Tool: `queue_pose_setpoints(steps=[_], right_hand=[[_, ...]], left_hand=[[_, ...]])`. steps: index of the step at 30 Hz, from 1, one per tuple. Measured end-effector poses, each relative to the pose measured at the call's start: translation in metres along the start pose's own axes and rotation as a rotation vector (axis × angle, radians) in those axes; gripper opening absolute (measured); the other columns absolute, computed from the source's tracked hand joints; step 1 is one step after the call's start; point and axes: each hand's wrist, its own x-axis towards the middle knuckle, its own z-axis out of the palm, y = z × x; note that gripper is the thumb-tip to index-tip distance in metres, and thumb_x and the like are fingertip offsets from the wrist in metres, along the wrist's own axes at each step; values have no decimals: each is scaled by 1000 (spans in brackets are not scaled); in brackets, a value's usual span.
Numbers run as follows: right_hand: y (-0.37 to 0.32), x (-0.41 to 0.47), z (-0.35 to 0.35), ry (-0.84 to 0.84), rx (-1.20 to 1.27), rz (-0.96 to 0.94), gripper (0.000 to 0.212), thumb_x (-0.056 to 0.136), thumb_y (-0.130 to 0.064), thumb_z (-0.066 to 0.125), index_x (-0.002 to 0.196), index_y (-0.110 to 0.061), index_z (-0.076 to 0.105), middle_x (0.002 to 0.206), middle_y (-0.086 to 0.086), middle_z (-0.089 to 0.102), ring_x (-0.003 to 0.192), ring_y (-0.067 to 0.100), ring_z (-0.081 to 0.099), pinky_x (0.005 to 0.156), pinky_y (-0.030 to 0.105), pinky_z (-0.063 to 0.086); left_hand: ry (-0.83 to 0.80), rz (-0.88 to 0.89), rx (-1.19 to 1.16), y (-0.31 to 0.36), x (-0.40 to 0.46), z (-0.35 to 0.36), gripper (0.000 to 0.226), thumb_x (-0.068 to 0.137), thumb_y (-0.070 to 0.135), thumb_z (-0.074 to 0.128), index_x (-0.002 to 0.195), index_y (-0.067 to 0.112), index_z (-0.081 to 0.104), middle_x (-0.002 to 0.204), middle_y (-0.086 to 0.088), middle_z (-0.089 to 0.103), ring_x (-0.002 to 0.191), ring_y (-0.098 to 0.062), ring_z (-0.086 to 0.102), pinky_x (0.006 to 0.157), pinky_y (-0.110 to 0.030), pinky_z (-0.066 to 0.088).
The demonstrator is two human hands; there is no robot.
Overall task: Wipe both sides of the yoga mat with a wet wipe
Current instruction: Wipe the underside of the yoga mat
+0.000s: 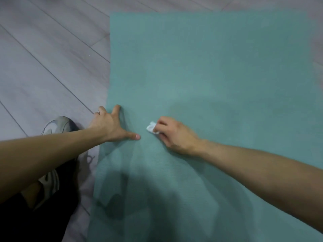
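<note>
On the floor (43,55), a grey plank one, the mat (218,67) lies unrolled and flat, teal, top face up. Its far edge and left edge are in view; the right edge is at the frame border, the near end out of frame.

Left hand (109,125): spread flat at the mat's left edge, fingers apart and straight, thumb out on the mat, outer fingers over the edge toward the floor. Pressing down, holding nothing. Judged to be pinning the mat.

Right hand (172,135): on the mat just right of the left thumb, near but apart. Fingers curled round a small bunched white wipe (151,128), which pokes out at the fingertips and touches the mat.

Shoe (57,124) on the floor beside the left edge, under the left forearm.

Handling, judged:
- Mat: soft, light, flexible sheet with a fine woven texture. Likely to creep or ripple under a sideways stroke, hence the pinning hand. For the flip, take it at an edge or corner and fold over; no rigidity to lift from the middle.
- Wipe: limp, damp, very small against the mat area. Needs firm fingertip pressure; may need unfolding or replacing.

Progress, judged: wiping the top face near the left edge. Underside not yet reachable.
</note>
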Motion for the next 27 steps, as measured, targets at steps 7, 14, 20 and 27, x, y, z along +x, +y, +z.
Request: queue_pose_setpoints(steps=[7, 14, 20, 27], right_hand=[[121, 1, -81, 262, -322, 679, 20, 100, -11, 54, 108, -5, 71, 111, 22, 60, 97, 44, 63, 86, 44, 49], [2, -23, -23, -110, 22, -99, 13, 102, -22, 62, 104, -15, 72, 104, 6, 63, 90, 20, 59, 78, 29, 47], [110, -2, -62, 343, -251, 629, 29, 95, -24, 47, 98, -5, 69, 104, 19, 60, 92, 41, 64, 83, 46, 52], [37, -26, -33, -91, -91, -142, 17, 103, -20, 56, 94, -8, 66, 96, 14, 58, 82, 34, 57, 69, 39, 46]], left_hand=[[-18, -19, -69, 11, -4, 4, 150, 32, 100, 74, 156, 34, 22, 130, -25, 41, 123, -47, 51, 105, -53, 52], [-30, 11, -114, 22, -11, 6, 143, 35, 93, 81, 156, 38, 26, 128, -24, 43, 121, -45, 54, 104, -50, 53], [-43, 105, -166, 58, -17, 9, 138, 44, 77, 91, 158, 36, 26, 126, -21, 41, 120, -41, 53, 102, -49, 55], [-16, 192, -186, 63, -28, 6, 127, 59, 60, 93, 163, 38, 23, 133, -17, 38, 116, -38, 56, 102, -41, 54]])
